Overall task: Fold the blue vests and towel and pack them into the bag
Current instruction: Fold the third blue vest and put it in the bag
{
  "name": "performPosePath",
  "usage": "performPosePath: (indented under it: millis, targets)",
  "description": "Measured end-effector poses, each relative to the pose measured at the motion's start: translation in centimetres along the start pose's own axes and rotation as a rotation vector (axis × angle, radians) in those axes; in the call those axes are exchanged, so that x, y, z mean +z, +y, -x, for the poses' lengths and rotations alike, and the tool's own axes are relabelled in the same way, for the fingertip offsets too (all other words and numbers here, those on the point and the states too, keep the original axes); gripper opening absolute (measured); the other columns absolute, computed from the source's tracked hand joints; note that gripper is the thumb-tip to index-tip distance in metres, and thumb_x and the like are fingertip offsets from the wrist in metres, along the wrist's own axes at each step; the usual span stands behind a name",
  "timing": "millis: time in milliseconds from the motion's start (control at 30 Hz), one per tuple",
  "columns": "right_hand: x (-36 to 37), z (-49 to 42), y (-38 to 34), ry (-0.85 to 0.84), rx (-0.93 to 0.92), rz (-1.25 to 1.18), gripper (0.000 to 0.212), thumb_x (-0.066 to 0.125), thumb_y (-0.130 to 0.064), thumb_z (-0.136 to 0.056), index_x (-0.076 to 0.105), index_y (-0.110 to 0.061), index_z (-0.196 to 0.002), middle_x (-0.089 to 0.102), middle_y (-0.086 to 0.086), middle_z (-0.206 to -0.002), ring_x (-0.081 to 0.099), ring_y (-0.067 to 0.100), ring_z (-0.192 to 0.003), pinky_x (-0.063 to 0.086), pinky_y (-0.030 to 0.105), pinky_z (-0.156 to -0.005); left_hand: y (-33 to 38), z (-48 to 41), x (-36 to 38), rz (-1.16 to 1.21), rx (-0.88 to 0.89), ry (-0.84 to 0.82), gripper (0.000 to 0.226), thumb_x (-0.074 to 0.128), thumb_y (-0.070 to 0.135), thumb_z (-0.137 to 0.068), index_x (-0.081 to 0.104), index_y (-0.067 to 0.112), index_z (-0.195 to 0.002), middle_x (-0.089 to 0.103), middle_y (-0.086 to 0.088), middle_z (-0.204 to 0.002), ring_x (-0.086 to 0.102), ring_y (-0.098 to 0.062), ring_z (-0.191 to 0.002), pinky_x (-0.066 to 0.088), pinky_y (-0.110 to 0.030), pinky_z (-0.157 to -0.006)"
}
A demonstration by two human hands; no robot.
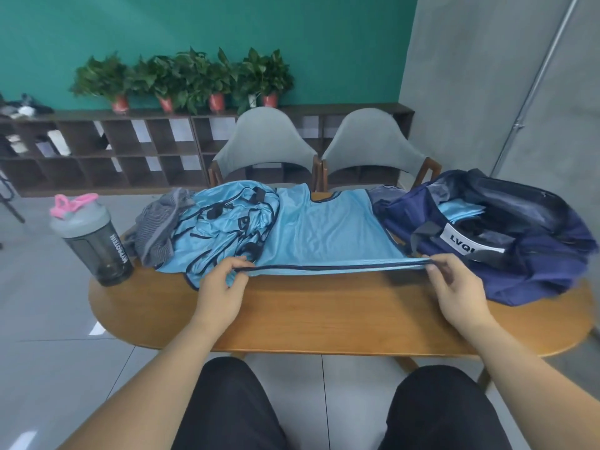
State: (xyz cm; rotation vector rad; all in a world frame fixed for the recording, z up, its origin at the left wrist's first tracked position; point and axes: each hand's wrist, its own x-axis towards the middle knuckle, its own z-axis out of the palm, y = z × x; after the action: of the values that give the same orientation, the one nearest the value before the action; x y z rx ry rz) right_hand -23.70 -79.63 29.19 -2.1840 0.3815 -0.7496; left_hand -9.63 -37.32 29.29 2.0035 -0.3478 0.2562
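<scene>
While you are sitting at the oval wooden table (pixel 308 316), your left hand (pixel 220 280) and right hand (pixel 454 284) are pinching the dark-trimmed hem of a flat, shiny blue vest (pixel 324 232). Beyond, crumpled vests (pixel 224 225) and a striped grey towel (pixel 162 225) are lying left, with the navy fabric bag (pixel 535 254) gaping open on the right.

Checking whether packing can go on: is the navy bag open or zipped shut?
Open. The navy bag gapes at the top, and folded light blue cloth shows inside it.
</scene>
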Motion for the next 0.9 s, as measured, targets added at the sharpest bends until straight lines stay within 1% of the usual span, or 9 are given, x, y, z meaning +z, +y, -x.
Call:
performPosePath:
  millis: [100,233,333,500,567,633,733,800,900]
  targets:
    - [0.4,-0.1,-1.5,0.088,0.068,-0.191,0.01,0.059,-0.016,-0.105,0.063,-0.019,-0.114,0.071,-0.013,-0.108,0.065,-0.004,-0.102,0.042,0.002,-0.086,1.8,0.0,0.5,0.151,-0.007,0.056,0.018,0.059,0.014,-0.105,0.069,0.028,-0.101,0.073,0.014,-0.103,0.066,-0.006,-0.103,0.051,-0.034,-0.094]
    - [0.0,0.2,-2.6,0.153,0.048,-0.219,0.008,0.058,-0.017,-0.106,0.062,-0.02,-0.113,0.068,-0.011,-0.105,0.061,-0.012,-0.095,0.041,0.0,-0.083,1.7,0.7,0.1,-0.042,0.151,0.099,0.01,0.053,0.028,-0.109,0.061,0.028,-0.113,0.066,0.015,-0.098,0.063,-0.006,-0.094,0.049,-0.034,-0.084]
    - [-0.6,1.4,-2.4,0.116,0.023,-0.151,0.009,0.058,-0.016,-0.106,0.061,-0.023,-0.111,0.069,-0.01,-0.105,0.061,-0.013,-0.094,0.041,0.001,-0.083,1.0,1.9,-0.4,-0.192,0.21,0.073,0.024,0.044,0.037,-0.109,0.058,0.024,-0.124,0.062,0.014,-0.093,0.056,-0.003,-0.075,0.043,-0.036,-0.071]
    - [-1.2,3.7,-2.4,0.067,-0.015,-0.116,0.022,0.057,-0.015,-0.105,0.058,-0.037,-0.103,0.07,-0.015,-0.101,0.063,-0.008,-0.094,0.041,0.002,-0.079,0.0,4.0,-1.0,-0.248,0.197,0.004,0.026,0.039,0.044,-0.106,0.053,0.028,-0.122,0.066,0.01,-0.09,0.063,-0.014,-0.082,0.051,-0.042,-0.071]
    - [-1.3,3.8,-2.8,0.104,0.0,-0.152,0.021,0.056,-0.014,-0.105,0.059,-0.035,-0.104,0.068,-0.019,-0.103,0.063,-0.005,-0.092,0.042,0.004,-0.078,0.4,4.1,-1.2,-0.235,0.176,-0.005,0.026,0.043,0.045,-0.105,0.054,0.027,-0.12,0.064,0.013,-0.086,0.062,-0.006,-0.08,0.048,-0.037,-0.069]
    - [-1.4,2.9,-3.5,0.149,-0.006,-0.182,0.017,0.056,-0.014,-0.106,0.061,-0.03,-0.109,0.068,-0.014,-0.098,0.061,0.0,-0.089,0.042,0.007,-0.076,1.5,3.1,-1.5,-0.21,0.172,0.028,0.02,0.05,0.041,-0.105,0.058,0.025,-0.114,0.061,0.016,-0.082,0.06,-0.002,-0.077,0.043,-0.026,-0.066]
    - [-0.5,-0.8,-4.6,0.17,0.013,-0.16,0.012,0.055,-0.014,-0.106,0.063,-0.021,-0.113,0.068,-0.009,-0.098,0.061,0.0,-0.091,0.042,0.009,-0.078,3.0,-0.7,-0.9,-0.088,0.1,0.122,0.017,0.057,0.038,-0.106,0.062,0.023,-0.099,0.057,0.013,-0.074,0.054,-0.007,-0.068,0.042,-0.028,-0.064]
    - [1.0,-4.1,-4.4,0.107,0.086,-0.06,0.012,0.055,-0.019,-0.106,0.064,-0.021,-0.114,0.068,-0.006,-0.103,0.06,0.005,-0.094,0.042,0.019,-0.081,3.6,-3.9,0.6,-0.004,-0.009,0.138,0.024,0.057,0.038,-0.107,0.059,0.021,-0.091,0.052,0.006,-0.071,0.048,-0.013,-0.065,0.039,-0.035,-0.063]
    - [3.6,-6.8,-2.6,-0.086,0.194,0.108,0.017,0.056,-0.021,-0.105,0.067,-0.017,-0.118,0.071,0.005,-0.11,0.062,0.024,-0.1,0.04,0.03,-0.084,2.9,-6.3,3.2,0.049,-0.214,-0.072,0.03,0.059,0.04,-0.105,0.06,0.011,-0.096,0.06,-0.008,-0.084,0.055,-0.022,-0.073,0.043,-0.038,-0.067]
